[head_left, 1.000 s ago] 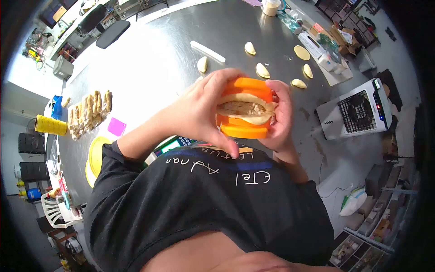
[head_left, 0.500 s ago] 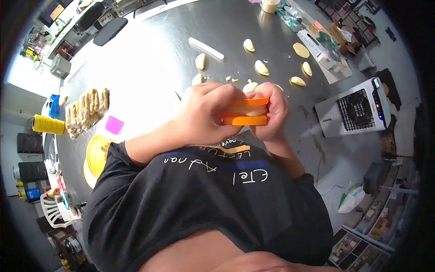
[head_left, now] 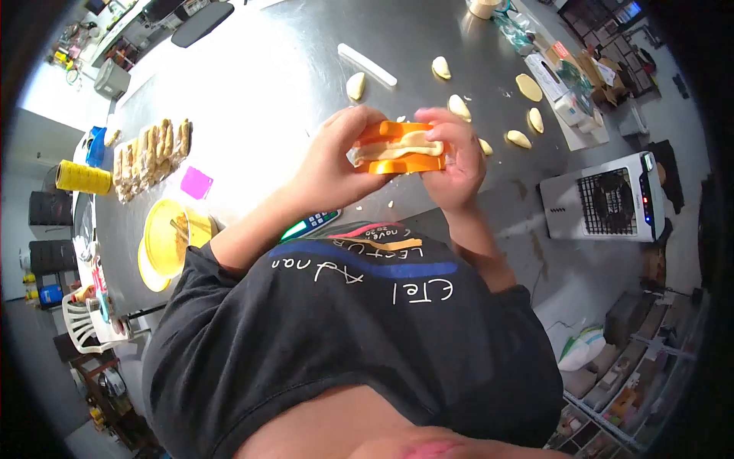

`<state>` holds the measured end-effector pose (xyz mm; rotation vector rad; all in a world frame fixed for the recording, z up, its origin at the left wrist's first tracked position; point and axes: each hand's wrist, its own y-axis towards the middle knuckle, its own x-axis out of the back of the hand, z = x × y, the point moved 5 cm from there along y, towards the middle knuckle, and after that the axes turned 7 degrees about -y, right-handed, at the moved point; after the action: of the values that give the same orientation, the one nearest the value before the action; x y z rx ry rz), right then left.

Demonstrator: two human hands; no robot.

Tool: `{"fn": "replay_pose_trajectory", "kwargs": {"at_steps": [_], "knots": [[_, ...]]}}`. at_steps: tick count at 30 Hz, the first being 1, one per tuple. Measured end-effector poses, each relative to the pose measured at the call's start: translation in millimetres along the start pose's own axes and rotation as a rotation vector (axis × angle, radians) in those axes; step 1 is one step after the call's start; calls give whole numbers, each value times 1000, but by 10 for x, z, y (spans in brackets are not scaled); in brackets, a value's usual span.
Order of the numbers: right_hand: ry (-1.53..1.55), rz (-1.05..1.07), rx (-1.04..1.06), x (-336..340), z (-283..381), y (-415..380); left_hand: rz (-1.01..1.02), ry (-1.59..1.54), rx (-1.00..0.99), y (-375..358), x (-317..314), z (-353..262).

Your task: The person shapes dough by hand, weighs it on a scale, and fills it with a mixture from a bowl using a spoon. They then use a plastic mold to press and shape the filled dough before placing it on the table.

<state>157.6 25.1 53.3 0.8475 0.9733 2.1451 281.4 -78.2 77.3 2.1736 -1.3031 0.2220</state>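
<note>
Above the near edge of the steel table (head_left: pixel 290 92), both hands hold an orange plastic dumpling press (head_left: pixel 405 166) with pale dough (head_left: pixel 405 147) folded along its gap. My left hand (head_left: pixel 340 157) wraps around the press's left end. At the right end, my right hand (head_left: pixel 457 164) grips the press, its fingers bent over the dough's edge. Half-moon dumplings lie beyond the hands, among them one dumpling (head_left: pixel 355 86) and another (head_left: pixel 459 107). A flat dough round (head_left: pixel 528 87) sits at the far right, and a white rolling pin (head_left: pixel 367 64) lies behind.
To the left are bagged stick-shaped pieces (head_left: pixel 153 157), a magenta square (head_left: pixel 196 182), a yellow bowl (head_left: pixel 164 229) and a yellow roll (head_left: pixel 82 177). A digital scale (head_left: pixel 310 225) shows by my left forearm. A white air cooler (head_left: pixel 600 197) stands on the floor to the right.
The press has opened wider and tilted up, showing more of the dough inside. Both hands have moved slightly away from my body. The scale has come into view, and the whole view has shifted.
</note>
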Motion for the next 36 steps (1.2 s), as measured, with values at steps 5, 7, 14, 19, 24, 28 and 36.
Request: {"fn": "replay_pose_trajectory", "kwargs": {"at_steps": [5, 7, 14, 19, 24, 28, 36], "knots": [[-17, -109, 98, -70, 120, 81, -36, -88, 114, -44, 135, 33], [-32, -107, 123, -128, 89, 97, -34, -95, 101, -43, 188, 74], [-77, -87, 137, -367, 128, 224, 5, -157, 108, -18, 426, 212], [19, 76, -5, -421, 157, 251, 86, -379, 263, -128, 606, 455], [-57, 236, 23, -573, 200, 231, 209, -323, 336, -206, 646, 504], [35, 235, 0, -602, 127, 148, 205, -465, 392, -254, 596, 628], [-408, 74, -287, -359, -739, -248, 172, -345, 435, -245, 631, 672]]}}
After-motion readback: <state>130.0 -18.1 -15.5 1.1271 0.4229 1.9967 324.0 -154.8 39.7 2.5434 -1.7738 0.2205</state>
